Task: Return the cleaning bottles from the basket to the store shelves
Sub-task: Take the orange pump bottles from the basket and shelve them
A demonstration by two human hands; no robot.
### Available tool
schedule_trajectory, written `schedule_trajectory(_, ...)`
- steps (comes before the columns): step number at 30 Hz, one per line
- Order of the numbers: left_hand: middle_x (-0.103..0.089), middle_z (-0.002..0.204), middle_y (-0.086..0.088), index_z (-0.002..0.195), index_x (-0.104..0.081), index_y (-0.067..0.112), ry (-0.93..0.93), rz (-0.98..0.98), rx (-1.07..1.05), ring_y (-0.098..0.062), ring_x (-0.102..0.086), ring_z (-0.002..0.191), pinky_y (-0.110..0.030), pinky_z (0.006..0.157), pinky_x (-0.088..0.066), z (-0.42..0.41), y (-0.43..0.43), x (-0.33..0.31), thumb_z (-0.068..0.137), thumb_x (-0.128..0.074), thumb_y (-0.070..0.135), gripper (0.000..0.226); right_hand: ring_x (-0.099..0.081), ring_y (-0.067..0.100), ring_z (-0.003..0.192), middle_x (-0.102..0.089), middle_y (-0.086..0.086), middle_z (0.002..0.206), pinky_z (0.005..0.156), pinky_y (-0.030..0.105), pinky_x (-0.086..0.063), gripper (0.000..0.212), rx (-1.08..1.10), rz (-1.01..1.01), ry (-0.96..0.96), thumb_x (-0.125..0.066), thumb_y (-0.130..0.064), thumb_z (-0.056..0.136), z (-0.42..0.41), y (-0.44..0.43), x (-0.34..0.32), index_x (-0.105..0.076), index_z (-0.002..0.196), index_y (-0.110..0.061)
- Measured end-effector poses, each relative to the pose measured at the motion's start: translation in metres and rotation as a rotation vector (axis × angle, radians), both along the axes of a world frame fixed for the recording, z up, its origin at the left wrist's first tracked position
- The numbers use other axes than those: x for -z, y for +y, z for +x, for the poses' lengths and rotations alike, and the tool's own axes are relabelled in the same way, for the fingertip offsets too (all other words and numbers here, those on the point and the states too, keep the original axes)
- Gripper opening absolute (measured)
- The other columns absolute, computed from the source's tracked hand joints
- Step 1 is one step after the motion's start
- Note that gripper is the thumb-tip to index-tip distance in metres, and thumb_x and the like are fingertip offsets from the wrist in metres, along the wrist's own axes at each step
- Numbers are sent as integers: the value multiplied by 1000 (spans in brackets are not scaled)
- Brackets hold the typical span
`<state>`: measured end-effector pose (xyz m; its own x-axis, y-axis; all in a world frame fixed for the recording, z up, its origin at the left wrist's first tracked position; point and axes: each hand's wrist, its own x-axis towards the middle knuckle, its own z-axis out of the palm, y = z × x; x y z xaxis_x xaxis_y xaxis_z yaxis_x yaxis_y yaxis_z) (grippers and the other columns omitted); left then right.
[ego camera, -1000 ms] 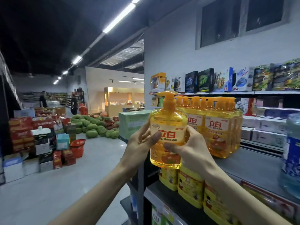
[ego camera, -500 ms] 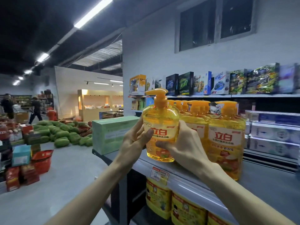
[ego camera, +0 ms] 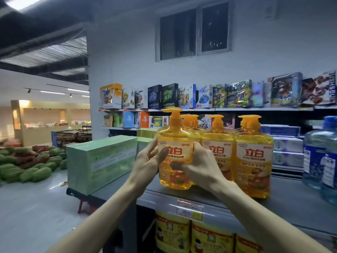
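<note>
**Two grips on one yellow pump bottle (ego camera: 175, 152) at the front of the shelf (ego camera: 295, 205)**

The left grip (ego camera: 147, 161) and the right grip (ego camera: 198, 167) both hold the yellow pump bottle, with fingers curled onto its label from either side. It stands upright, its base down at the front of the grey shelf.

A row of matching yellow bottles (ego camera: 253, 157) stands just behind it and to its right, close behind the right grip. A long green box (ego camera: 102, 159) lies on the shelf near the left grip. Large blue bottles (ego camera: 321, 154) stand at the far right.

A price tag (ego camera: 189, 208) sits on the shelf edge below, above yellow packs (ego camera: 173, 232) on the lower level. Toy boxes (ego camera: 237, 95) line the wall shelves behind, and watermelons (ego camera: 27, 170) lie on the floor at the left.
</note>
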<state>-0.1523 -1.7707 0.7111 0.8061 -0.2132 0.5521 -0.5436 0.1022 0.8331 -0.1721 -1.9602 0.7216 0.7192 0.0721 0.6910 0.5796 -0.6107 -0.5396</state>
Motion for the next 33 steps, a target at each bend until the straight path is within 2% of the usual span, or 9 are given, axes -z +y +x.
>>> schedule_trajectory(4,-79,122,2,157,-45,34,18,-3,36,-22,-75,117,-48,98,-62,16,10,6,99,-62,33,60,-75,6,96,-74,-16,102,81,29,-65,42,28,23,81,-93,-33,78,8,15,6,-61,104,-41)
schedule_trajectory(6,-79,119,6,150,-50,41,22,-19,50,-21,-75,115,-50,99,-61,21,13,11,99,-61,34,53,-75,8,100,-76,-11,109,84,32,-66,48,49,72,121,-93,-36,77,13,22,12,-64,115,-29)
schedule_trajectory(11,-79,119,13,165,-31,39,10,23,59,-14,-74,117,-51,104,-58,37,18,15,100,-62,42,72,-70,-4,93,-72,-15,110,71,10,-57,55,93,137,145,-87,-38,85,12,30,19,-60,130,-24)
schedule_trajectory(14,-76,122,19,165,-23,46,-64,142,74,-6,-72,118,-45,103,-60,39,18,19,93,-69,50,85,-70,0,100,-72,-16,113,76,9,-56,54,170,133,104,-84,-41,88,6,27,26,-59,134,-24)
schedule_trajectory(17,-71,139,6,165,-17,49,-100,207,113,-14,-68,127,-45,101,-61,42,14,22,89,-73,54,95,-71,6,107,-74,-12,118,86,20,-61,53,252,115,70,-82,-45,89,0,18,30,-63,134,-25)
schedule_trajectory(20,-65,147,7,167,-16,47,-122,242,125,-13,-63,133,-43,101,-61,42,11,22,88,-73,53,97,-69,11,113,-74,-10,121,95,33,-62,52,310,96,71,-78,-51,90,-4,11,33,-66,134,-24)
schedule_trajectory(24,-63,148,7,168,-21,40,-124,299,89,-12,-63,133,-42,104,-60,38,5,24,99,-66,43,82,-68,10,112,-71,-14,118,92,26,-60,50,313,98,124,-75,-50,94,-7,10,42,-65,136,-24)
schedule_trajectory(27,-70,137,9,159,-41,38,-113,338,60,-13,-69,123,-47,102,-60,45,3,28,106,-61,33,56,-72,13,111,-74,-9,124,91,34,-64,51,320,124,130,-77,-45,94,-5,11,46,-65,138,-23)
schedule_trajectory(33,-72,127,12,152,-48,30,-117,312,89,-5,-71,115,-39,97,-63,51,-1,33,108,-56,28,44,-72,11,112,-75,-10,122,92,36,-64,51,323,156,102,-79,-46,91,0,9,52,-67,134,-22)
